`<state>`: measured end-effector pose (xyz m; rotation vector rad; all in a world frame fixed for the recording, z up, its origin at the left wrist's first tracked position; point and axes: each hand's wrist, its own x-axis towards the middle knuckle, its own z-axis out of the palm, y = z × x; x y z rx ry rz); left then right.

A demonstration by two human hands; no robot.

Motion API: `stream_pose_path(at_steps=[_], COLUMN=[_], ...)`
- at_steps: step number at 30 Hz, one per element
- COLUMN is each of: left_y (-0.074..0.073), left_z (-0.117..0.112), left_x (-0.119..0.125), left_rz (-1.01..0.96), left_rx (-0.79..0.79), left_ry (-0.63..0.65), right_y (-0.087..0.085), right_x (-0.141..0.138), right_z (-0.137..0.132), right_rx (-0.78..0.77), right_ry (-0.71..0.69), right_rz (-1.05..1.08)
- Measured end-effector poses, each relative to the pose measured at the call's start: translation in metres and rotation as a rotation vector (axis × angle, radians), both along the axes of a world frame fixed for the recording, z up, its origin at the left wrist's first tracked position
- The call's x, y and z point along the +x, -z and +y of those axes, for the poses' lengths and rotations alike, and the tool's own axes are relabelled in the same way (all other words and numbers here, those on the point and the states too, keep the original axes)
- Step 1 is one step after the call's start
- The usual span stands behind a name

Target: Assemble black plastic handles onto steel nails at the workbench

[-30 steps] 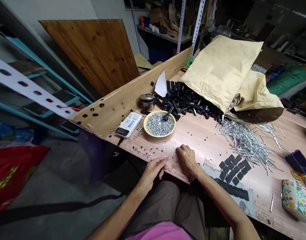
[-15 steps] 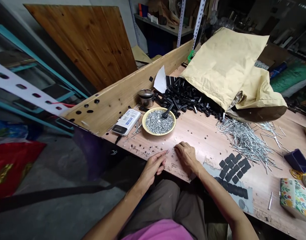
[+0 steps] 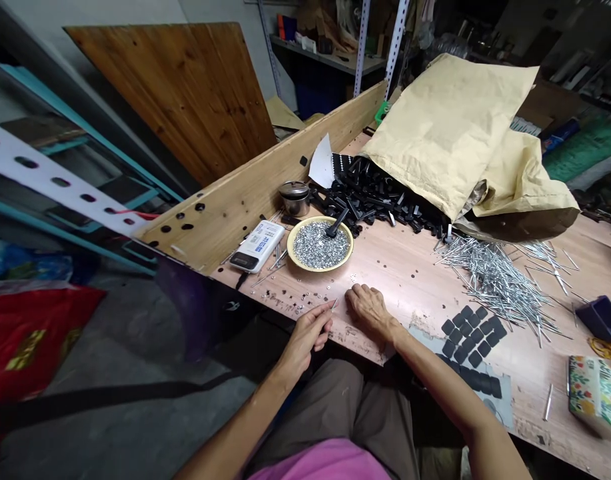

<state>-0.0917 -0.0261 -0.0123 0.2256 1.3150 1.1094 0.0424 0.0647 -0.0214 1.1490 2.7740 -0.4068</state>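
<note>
At the table's front edge, my left hand (image 3: 309, 335) pinches a thin metal pin (image 3: 334, 304) between thumb and fingers, its end pointing up and to the right. Just to the right, my right hand (image 3: 369, 308) rests on the tabletop with its fingers curled under, and whatever they hold is hidden. Small washers (image 3: 328, 288) lie scattered on the wood between my hands and a yellow bowl (image 3: 319, 268). Tiny silvery metal parts (image 3: 315, 245) fill the bowl, with a black scoop (image 3: 338, 223) stuck in them.
A white power bank (image 3: 259, 245) and a lidded metal tin (image 3: 294, 199) stand left of the bowl. Black plastic pieces (image 3: 380, 200) spill from a paper sack (image 3: 450, 127). Loose metal pins (image 3: 500, 280) and black square pads (image 3: 468, 333) lie to the right. A wooden board (image 3: 265, 177) borders the table.
The view has shifted slightly, so the scene sits a little farther right. My right hand has drawn a bit closer to my left, which still pinches the pin.
</note>
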Motion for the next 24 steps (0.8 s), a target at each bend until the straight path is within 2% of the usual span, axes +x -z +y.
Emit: stream_pose_path(at_steps=[3, 5, 8, 11, 17, 22, 24], left_y=[-0.003, -0.005, -0.006, -0.006, -0.009, -0.014, -0.016], left_z=[0.001, 0.003, 0.005, 0.007, 0.004, 0.000, -0.001], left_x=[0.003, 0.008, 0.017, 0.024, 0.027, 0.029, 0.031], left_rz=[-0.011, -0.024, -0.038, -0.045, -0.046, 0.000, 0.047], left_rx=[0.019, 0.038, 0.070, 0.096, 0.141, 0.162, 0.180], left_ry=[0.047, 0.103, 0.158, 0.193, 0.243, 0.317, 0.310], right_y=[0.003, 0.004, 0.002, -0.005, -0.016, -0.027, -0.033], right_x=[0.002, 0.004, 0.008, 0.013, 0.027, 0.047, 0.055], right_z=[-0.002, -0.007, -0.017, -0.025, -0.028, -0.024, -0.023], right_rx=[-0.139, -0.328, -0.620, -0.738, -0.890, -0.886, -0.857], right_ry=[0.302, 0.480, 0.603, 0.669, 0.680, 0.531, 0.461], right_rz=[0.364, 0.690, 1.015, 1.112, 1.172, 1.091, 1.023])
